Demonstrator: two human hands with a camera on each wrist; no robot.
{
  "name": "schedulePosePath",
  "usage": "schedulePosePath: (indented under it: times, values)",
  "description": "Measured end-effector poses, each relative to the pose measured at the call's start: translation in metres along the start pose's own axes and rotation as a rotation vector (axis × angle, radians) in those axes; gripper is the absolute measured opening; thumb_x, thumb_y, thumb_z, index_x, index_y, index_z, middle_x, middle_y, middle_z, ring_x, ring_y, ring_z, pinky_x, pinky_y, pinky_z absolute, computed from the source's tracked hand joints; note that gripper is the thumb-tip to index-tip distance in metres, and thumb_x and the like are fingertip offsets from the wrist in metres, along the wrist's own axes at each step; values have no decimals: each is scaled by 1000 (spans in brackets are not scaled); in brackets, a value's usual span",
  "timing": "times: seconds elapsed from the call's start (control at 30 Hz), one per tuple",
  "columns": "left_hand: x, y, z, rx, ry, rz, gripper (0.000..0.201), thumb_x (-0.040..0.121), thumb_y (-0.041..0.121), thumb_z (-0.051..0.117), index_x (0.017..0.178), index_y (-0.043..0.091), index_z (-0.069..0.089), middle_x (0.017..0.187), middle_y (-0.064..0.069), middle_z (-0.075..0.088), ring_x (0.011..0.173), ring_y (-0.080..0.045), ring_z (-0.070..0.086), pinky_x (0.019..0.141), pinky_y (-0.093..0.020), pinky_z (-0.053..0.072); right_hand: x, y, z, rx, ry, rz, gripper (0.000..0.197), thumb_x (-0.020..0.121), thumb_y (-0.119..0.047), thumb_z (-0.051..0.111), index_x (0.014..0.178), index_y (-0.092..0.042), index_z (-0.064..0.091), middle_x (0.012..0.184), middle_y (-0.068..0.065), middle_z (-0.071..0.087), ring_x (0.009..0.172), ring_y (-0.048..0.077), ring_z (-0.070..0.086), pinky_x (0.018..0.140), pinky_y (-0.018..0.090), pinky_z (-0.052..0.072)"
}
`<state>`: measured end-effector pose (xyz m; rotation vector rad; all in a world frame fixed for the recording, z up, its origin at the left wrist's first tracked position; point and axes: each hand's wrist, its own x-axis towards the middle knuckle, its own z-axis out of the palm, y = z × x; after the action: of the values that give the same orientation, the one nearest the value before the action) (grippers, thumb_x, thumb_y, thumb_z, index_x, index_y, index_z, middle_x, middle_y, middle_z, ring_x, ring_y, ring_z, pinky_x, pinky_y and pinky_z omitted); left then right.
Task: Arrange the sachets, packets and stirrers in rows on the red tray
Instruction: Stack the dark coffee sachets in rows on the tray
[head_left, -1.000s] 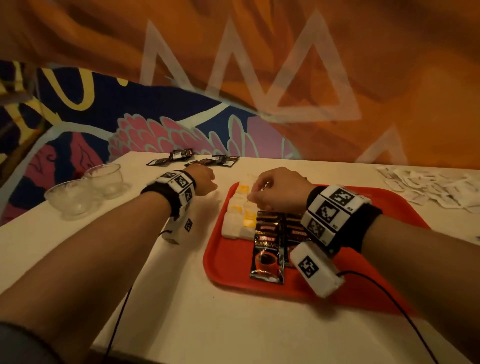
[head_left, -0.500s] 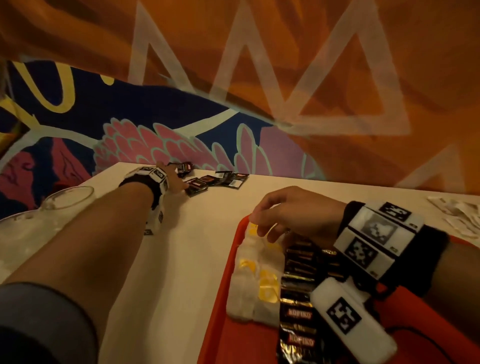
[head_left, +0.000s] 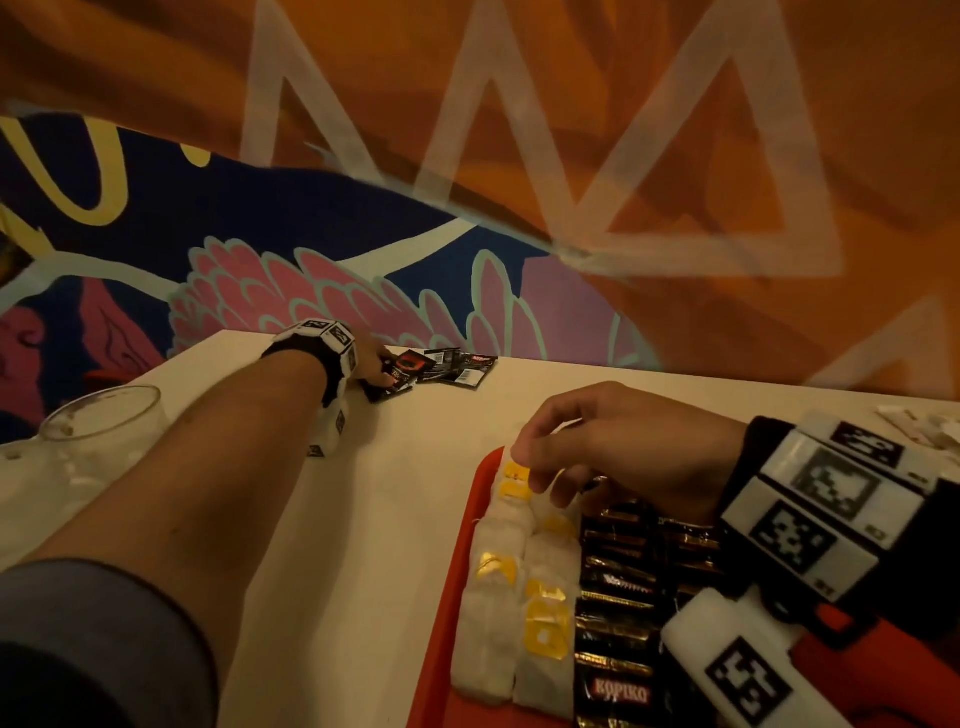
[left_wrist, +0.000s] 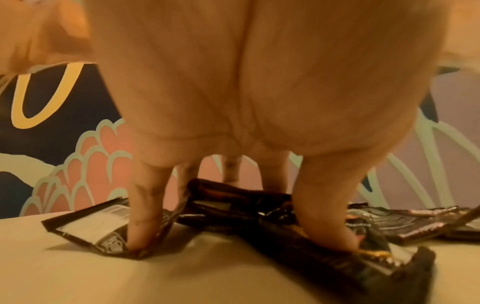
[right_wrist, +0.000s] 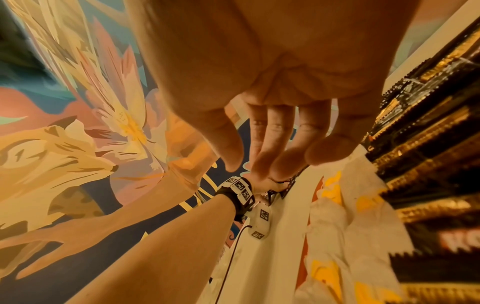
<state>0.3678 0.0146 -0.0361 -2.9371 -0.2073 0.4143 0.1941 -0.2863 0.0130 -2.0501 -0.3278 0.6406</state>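
A red tray (head_left: 460, 561) holds two columns of white sachets (head_left: 519, 597) with yellow marks. Beside them lie overlapping black coffee packets (head_left: 618, 623). My right hand (head_left: 545, 467) hovers over the tray's far left corner, above the sachets. In the right wrist view, this right hand (right_wrist: 267, 162) has relaxed fingers and holds nothing. My left hand (head_left: 371, 364) reaches to the loose black packets (head_left: 452, 366) at the table's far edge. In the left wrist view, the left hand (left_wrist: 233, 226) has thumb and fingers spread and pointing down. They press on the black packets (left_wrist: 324, 267).
Two clear glass cups (head_left: 98, 415) stand at the left of the white table (head_left: 363, 519). A heap of white paper sachets (head_left: 924, 421) lies at the far right. A painted wall rises right behind the table's far edge.
My left hand has moved from beside the tray out to the loose black packets and come down on them. My right hand's fingers have loosened above the sachets. The camera has moved closer.
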Motion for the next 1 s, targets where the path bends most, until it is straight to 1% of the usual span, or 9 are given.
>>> schedulePosePath:
  times: [0.03, 0.1, 0.3, 0.43, 0.53, 0.67, 0.83, 0.93, 1.0]
  values:
    - [-4, 2, -1, 27, -1, 14, 54, 97, 47, 57, 147, 30, 45, 117, -3, 52, 110, -25, 51, 98, -37, 39, -1, 0, 1, 2, -4, 1, 14, 90, -25, 69, 97, -13, 69, 80, 1, 72, 72, 15, 65, 65, 27, 50]
    - [-8, 4, -3, 25, -27, 31, 54, 95, 38, 62, 146, 31, 46, 124, -2, 55, 115, -26, 53, 102, -39, 41, -5, 0, 2, 5, -13, 3, 13, 90, -24, 69, 96, -13, 69, 80, 1, 72, 72, 15, 65, 64, 26, 50]
    - [-23, 25, -7, 51, -65, 37, 74, 82, 30, 73, 146, 34, 37, 135, -4, 55, 107, -25, 56, 99, -44, 48, -18, 1, 0, 8, -14, -3, 12, 90, -25, 69, 95, -14, 68, 80, 1, 72, 73, 16, 65, 62, 26, 48]
    - [-29, 31, 0, 144, -12, 32, 55, 78, 41, 69, 130, 31, 54, 114, -1, 58, 103, -27, 61, 92, -41, 51, -26, 5, 1, 39, -13, -6, 14, 89, -25, 70, 96, -12, 69, 81, 2, 72, 72, 16, 64, 61, 26, 49]
    - [-50, 33, 5, 101, 10, 23, 49, 80, 38, 70, 123, 24, 53, 107, -3, 58, 98, -26, 62, 87, -39, 53, -33, 10, 4, 62, -25, 2, 13, 88, -25, 72, 92, -13, 68, 79, 2, 72, 70, 15, 64, 58, 24, 48]
    - [-76, 31, 19, 24, 47, 24, 35, 88, 34, 65, 118, 20, 54, 112, -5, 64, 94, -25, 58, 91, -37, 47, -47, 10, 8, 87, -16, 3, 10, 89, -22, 72, 90, -12, 68, 78, 3, 72, 68, 15, 63, 56, 23, 47]
    - [-119, 28, 30, -62, 84, 24, 33, 94, 22, 60, 127, 18, 56, 127, -9, 62, 114, -30, 58, 96, -37, 44, -69, 6, 12, 102, 3, -26, 10, 90, -17, 70, 95, -9, 68, 81, 5, 70, 69, 16, 61, 57, 25, 46]
    - [-147, 25, 39, -183, 152, 7, 27, 94, 15, 58, 121, 16, 60, 126, -10, 64, 113, -31, 59, 95, -37, 46, -80, 5, 13, 104, 22, -33, 9, 89, -15, 70, 95, -8, 69, 84, 7, 70, 72, 18, 62, 59, 26, 47]
    - [-165, 20, 42, -270, 197, -13, 37, 94, 8, 55, 130, 14, 57, 131, -12, 61, 117, -33, 57, 96, -36, 45, -85, 6, 15, 106, 36, -37, 10, 89, -15, 70, 96, -8, 69, 84, 7, 70, 73, 19, 62, 58, 26, 47]
